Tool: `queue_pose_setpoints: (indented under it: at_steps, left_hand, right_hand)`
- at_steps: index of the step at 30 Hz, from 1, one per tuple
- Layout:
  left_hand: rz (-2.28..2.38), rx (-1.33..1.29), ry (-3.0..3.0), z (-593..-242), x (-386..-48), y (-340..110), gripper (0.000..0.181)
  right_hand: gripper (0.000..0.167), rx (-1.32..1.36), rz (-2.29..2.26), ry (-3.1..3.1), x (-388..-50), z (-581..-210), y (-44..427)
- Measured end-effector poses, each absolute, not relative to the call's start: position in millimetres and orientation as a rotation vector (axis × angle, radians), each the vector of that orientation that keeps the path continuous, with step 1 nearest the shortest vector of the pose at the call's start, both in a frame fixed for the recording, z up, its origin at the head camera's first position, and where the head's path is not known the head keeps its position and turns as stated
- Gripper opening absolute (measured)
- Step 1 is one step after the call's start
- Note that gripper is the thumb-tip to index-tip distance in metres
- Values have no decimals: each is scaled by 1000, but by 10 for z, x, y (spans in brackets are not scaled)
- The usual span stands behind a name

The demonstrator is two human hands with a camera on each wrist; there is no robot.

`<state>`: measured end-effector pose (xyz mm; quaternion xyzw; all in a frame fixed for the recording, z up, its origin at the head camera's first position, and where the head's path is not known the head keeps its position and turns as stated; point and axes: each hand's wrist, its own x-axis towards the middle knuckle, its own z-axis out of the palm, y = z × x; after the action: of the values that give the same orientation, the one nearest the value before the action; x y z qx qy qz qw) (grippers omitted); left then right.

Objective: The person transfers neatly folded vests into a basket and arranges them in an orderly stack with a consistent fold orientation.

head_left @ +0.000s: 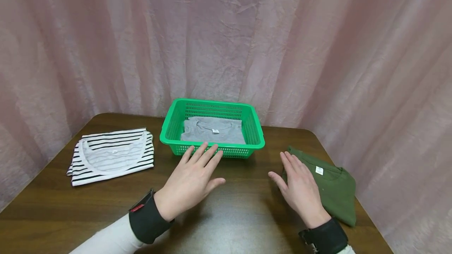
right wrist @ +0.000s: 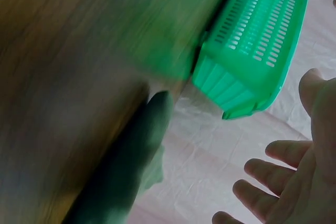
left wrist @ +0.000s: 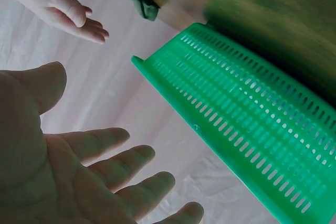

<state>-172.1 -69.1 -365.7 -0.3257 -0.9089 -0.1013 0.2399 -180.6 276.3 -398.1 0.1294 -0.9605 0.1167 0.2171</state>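
Fingers [head_left: 214, 162] of the left hand [head_left: 187, 193] are extended and spread, thumb held out, directed toward the green basket [head_left: 243, 146]; the left wrist view shows them apart from its wall. Fingers of the right hand [head_left: 303, 189] are extended, set closer together, with small gaps visible in the right wrist view and the thumb standing off. This hand is near the green shirt [head_left: 333, 187], covering part of it in the head view; both palms are above the surface [head_left: 240, 211].

Grey shirt [head_left: 226, 135]: folded, lying inside the basket, neckline and white label facing up. Striped shirt [head_left: 114, 156]: folded, lying left of the basket, black stripes on white. Green shirt: folded, lying at the right edge, white label showing. A dark wristband [head_left: 150, 220] is worn on each wrist. Pink curtain [head_left: 219, 42] hangs behind the basket.
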Motion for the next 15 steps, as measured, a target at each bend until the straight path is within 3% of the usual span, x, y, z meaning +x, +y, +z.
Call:
queue_pose_setpoints:
  at_steps: [15]
  left_hand:
    - [-251, -969, -2497, -3626, -1810, -430, 74]
  right_hand:
    - [78, 263, 338, -2724, -1698, -3936, 3021]
